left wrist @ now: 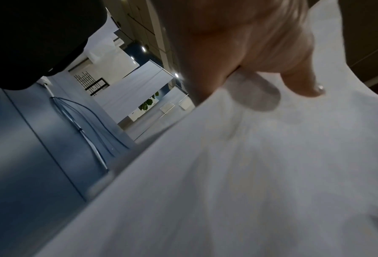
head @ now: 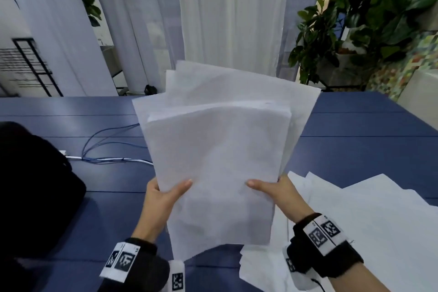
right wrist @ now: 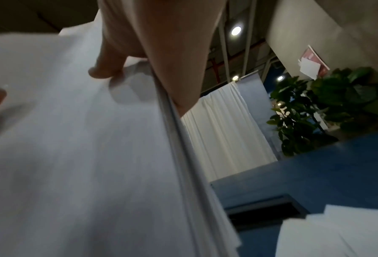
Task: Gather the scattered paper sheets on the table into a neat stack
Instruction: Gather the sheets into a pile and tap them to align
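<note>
My left hand (head: pixel 163 199) & right hand (head: pixel 276 191) pinch a fanned paper bundle (head: pixel 218 149) by its near edge; back sheets may slip out, grip's low.

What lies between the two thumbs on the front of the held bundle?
Only bare white paper: the front sheet of the held bundle spans from left hand to right hand, in the head view.

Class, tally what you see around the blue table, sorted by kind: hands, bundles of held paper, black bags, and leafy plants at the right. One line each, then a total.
Hands: 2, left hand and right hand
Held bundle of white paper sheets: 1
Black bag: 1
Green leafy plant cluster: 1
Total: 5
</note>
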{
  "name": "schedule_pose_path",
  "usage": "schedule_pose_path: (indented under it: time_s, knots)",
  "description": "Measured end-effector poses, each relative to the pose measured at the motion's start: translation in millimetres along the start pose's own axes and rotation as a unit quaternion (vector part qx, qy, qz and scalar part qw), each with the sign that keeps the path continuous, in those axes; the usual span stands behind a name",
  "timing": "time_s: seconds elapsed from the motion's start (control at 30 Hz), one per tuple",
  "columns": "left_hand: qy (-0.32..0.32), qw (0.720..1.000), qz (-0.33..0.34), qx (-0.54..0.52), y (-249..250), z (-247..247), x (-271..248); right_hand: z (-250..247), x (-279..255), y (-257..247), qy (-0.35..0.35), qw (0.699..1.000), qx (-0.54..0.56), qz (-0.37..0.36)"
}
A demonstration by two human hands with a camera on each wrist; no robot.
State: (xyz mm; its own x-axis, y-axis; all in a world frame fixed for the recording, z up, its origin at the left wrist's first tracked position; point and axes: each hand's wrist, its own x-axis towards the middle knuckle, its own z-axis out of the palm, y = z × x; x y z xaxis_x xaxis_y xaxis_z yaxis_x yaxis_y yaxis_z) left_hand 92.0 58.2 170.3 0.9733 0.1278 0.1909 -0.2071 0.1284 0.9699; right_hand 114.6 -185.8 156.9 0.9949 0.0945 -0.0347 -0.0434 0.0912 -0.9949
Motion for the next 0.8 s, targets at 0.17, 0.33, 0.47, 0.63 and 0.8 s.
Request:
schedule_pose_path:
  time_s: [0.17,0.33,0.47,0.63,0.8]
  knots:
    - [0.042,0.999,0.012,-0.016,-21.5,-3.4,-5.5,2.3,-13.2,21.4,0.023,0.999,-0.015,0.031]
    - [0.064,0.998,0.024,-0.008,-27.4,0.1,-7.7,4.1,-23.2,29.0,0.048,0.999,0.008,0.016]
    - [0.062,0.995,0.081,-0.015,-16.4,-2.0,-6.2,4.4,-27.7,14.2,0.019,0.999,0.030,-0.021]
    - [0.044,0.995,0.091,-0.012,-18.4,-3.9,-10.7,10.6,-32.6,2.3,-0.016,0.998,0.017,-0.054]
    - [0.060,0.996,0.064,-0.025,-30.9,-6.8,-16.8,9.4,-36.8,-7.2,-0.003,0.996,0.031,-0.085]
